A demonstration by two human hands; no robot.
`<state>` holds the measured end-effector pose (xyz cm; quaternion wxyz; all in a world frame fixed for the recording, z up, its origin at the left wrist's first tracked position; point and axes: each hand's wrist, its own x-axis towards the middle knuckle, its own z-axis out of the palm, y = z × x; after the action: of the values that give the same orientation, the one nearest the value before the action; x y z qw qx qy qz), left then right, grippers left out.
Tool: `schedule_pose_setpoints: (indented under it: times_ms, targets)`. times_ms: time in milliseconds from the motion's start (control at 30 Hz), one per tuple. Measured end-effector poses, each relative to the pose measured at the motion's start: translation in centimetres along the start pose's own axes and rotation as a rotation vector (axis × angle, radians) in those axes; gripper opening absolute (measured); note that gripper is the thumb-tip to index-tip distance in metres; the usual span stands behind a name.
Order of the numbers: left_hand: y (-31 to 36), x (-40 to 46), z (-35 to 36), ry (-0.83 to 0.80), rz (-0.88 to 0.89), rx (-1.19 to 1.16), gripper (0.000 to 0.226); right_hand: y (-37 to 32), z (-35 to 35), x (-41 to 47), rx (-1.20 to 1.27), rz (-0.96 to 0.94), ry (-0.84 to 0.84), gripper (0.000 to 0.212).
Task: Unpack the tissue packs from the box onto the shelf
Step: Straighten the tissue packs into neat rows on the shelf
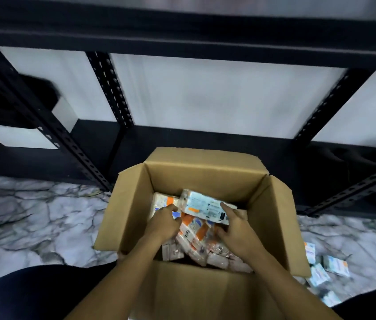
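An open cardboard box (196,179) stands on the floor in front of me, holding several tissue packs (194,236) in white, orange and blue wrap. Both my hands are inside it. My right hand (237,232) grips a blue-and-white tissue pack (205,205) that is tilted up above the pile. My left hand (162,221) rests on a white pack with orange marks (164,202) at the box's left side, its fingers curled on the wrapping. The black metal shelf (205,135) rises right behind the box, and its low board shows no packs.
Several tissue packs (321,271) lie loose on the marble floor (32,218) to the right of the box. Black perforated shelf posts (111,88) stand in front of a white wall. My dark-clothed knees frame the bottom corners. Dark shoes sit at the left edge.
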<state>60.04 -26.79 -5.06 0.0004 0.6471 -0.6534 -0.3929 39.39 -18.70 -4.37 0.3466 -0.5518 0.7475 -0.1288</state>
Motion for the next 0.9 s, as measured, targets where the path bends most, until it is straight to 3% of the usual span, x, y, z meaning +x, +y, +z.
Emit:
schedule_pose_setpoints:
  times_ms: [200,367,467,567,900]
  targets:
    - [-1.1,3.0,2.2,-0.065,-0.182,-0.101,0.046,0.1,1.4,4.9,-0.228,-0.032,-0.005,0.079]
    - [-1.2,4.8,4.0,-0.114,-0.286,-0.238,0.049,1.0,2.5,8.2,-0.345,-0.042,-0.028,0.097]
    - [-1.5,5.4,5.1,-0.142,-0.317,-0.33,0.042,1.8,3.4,9.8,-0.385,-0.051,-0.045,0.104]
    - [-1.8,6.1,5.9,-0.172,-0.33,-0.377,0.053,2.3,4.1,11.0,-0.42,-0.061,-0.045,0.11]
    - [-2.2,6.7,7.0,-0.18,-0.335,-0.41,0.027,2.3,7.0,12.5,-0.467,-0.11,-0.015,0.094]
